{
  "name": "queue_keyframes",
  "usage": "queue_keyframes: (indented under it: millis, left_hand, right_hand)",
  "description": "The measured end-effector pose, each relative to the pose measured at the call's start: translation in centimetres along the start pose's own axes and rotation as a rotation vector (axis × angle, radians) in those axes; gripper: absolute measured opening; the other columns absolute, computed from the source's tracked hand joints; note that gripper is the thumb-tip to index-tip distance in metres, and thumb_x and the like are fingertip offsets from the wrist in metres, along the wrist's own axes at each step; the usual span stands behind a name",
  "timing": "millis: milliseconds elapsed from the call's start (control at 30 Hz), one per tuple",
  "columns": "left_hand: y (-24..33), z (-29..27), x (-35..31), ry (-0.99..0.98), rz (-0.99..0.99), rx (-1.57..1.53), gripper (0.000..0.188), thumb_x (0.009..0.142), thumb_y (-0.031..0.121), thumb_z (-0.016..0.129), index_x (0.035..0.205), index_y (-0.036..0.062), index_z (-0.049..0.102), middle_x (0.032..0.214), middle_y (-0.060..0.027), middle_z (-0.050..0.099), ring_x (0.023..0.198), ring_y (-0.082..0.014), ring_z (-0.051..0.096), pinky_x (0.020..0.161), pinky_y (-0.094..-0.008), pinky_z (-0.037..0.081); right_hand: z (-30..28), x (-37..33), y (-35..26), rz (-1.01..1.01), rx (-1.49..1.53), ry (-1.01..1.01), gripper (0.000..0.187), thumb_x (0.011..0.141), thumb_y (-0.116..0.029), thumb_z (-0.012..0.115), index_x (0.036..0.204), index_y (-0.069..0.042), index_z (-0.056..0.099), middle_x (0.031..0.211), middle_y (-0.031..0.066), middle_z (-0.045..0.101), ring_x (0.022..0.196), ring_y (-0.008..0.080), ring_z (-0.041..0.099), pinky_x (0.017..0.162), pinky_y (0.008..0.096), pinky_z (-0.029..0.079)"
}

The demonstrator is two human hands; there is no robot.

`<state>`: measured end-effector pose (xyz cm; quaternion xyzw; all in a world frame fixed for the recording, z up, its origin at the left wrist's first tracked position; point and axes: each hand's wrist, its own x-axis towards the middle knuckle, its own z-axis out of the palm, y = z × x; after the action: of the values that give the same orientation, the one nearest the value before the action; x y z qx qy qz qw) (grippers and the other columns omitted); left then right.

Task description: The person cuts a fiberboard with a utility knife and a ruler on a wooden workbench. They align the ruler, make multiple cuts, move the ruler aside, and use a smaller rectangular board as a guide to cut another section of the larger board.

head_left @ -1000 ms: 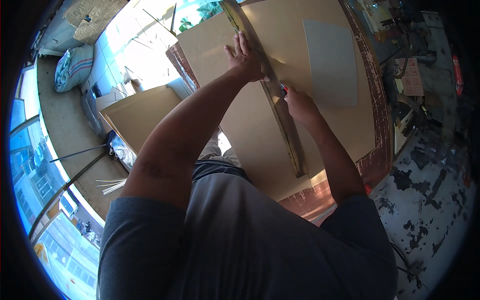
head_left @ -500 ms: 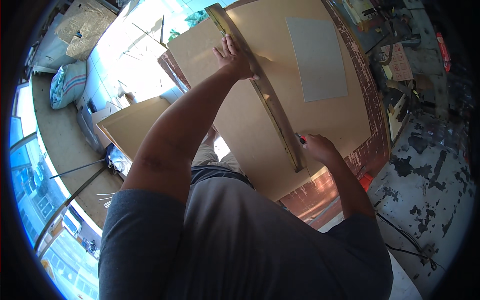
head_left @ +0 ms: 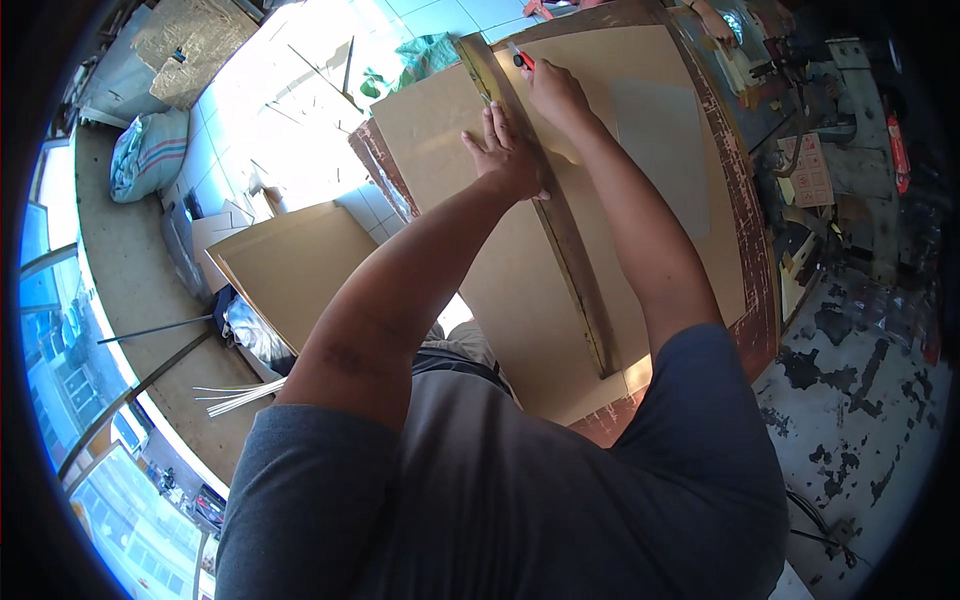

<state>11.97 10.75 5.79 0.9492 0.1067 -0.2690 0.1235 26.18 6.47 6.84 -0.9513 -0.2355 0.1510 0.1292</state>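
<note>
A long wooden straightedge point(head_left: 574, 265) lies slantwise across a large brown board point(head_left: 430, 140). My left hand point(head_left: 508, 162) presses flat on the straightedge's upper half, its fingers spread. Just past it, by the bar's far end, my right hand point(head_left: 558, 94) is closed around a red utility knife point(head_left: 524, 61). The knife's tip points toward the board's far edge; whether the blade touches the board I cannot tell. A thin grey sheet point(head_left: 680, 150) rests on the board to the right, partly hidden by my right forearm.
Beneath the board is a worn reddish-brown table point(head_left: 762, 285). Another person's hand point(head_left: 715, 22) shows at the top right, near tools and clutter. An open cardboard box point(head_left: 300, 250) stands left, a stuffed white sack point(head_left: 150, 160) farther off. Green plastic point(head_left: 425, 58) lies beyond the board.
My right hand has carried the knife from the straightedge's near end to its far end. My left hand still presses on the bar. The view has shifted slightly, and another person's hand now shows.
</note>
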Motion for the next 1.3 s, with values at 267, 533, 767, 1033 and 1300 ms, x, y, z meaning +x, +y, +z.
queue_keyframes:
  millis: [267,533,767,1033,1300]
  left_hand:
    - [-0.3,-0.5,-0.5,0.009,0.022,-0.106,0.128,0.068,0.056,0.087,0.158,-0.0048,0.019,0.163,-0.0353,-0.013,0.153,-0.0480,-0.014,0.112,-0.0781,0.010]
    - [-0.1,-0.1,-0.3,0.014,0.019,-0.097,0.126,0.068,0.056,0.087,0.159,-0.0017,0.021,0.163,-0.0354,-0.012,0.154,-0.0480,-0.013,0.112,-0.0784,0.011]
    - [-0.4,0.3,-0.2,0.039,0.017,-0.058,0.130,0.066,0.066,0.085,0.158,-0.0020,0.024,0.163,-0.0356,-0.012,0.154,-0.0481,-0.010,0.112,-0.0779,0.015]
    - [0.2,-0.1,-0.2,-0.007,0.020,-0.045,0.141,0.063,0.068,0.085,0.159,-0.0061,0.012,0.164,-0.0339,-0.014,0.154,-0.0470,-0.010,0.113,-0.0762,0.016]
    - [0.1,0.5,0.1,0.029,0.002,-0.028,0.146,0.066,0.070,0.082,0.155,-0.0152,0.004,0.163,-0.0348,-0.014,0.154,-0.0468,-0.011,0.113,-0.0759,0.016]
  right_hand:
    - [1.5,4.3,-2.3,-0.093,-0.126,-0.143,0.032,0.100,-0.022,0.054,0.107,0.004,0.071,0.113,0.0283,0.069,0.108,0.0436,0.068,0.093,0.0512,0.054]
    - [1.6,5.3,-2.0,-0.168,-0.393,-0.316,0.026,0.094,-0.011,0.056,0.107,0.003,0.073,0.107,0.0258,0.071,0.099,0.0407,0.070,0.083,0.0472,0.057]
    - [2.1,0.5,0.8,-0.106,-0.288,-0.340,0.028,0.097,-0.015,0.055,0.108,0.004,0.071,0.106,0.0269,0.070,0.099,0.0413,0.070,0.085,0.0491,0.056]
    - [-0.6,-11.1,4.1,0.008,-0.156,-0.358,0.032,0.101,-0.023,0.050,0.112,0.004,0.064,0.114,0.0271,0.069,0.107,0.0439,0.067,0.092,0.0522,0.054]
    - [-0.7,-21.6,8.8,0.040,-0.165,-0.473,0.031,0.104,-0.026,0.051,0.113,0.003,0.056,0.092,0.0276,0.070,0.092,0.0464,0.069,0.081,0.0552,0.055]
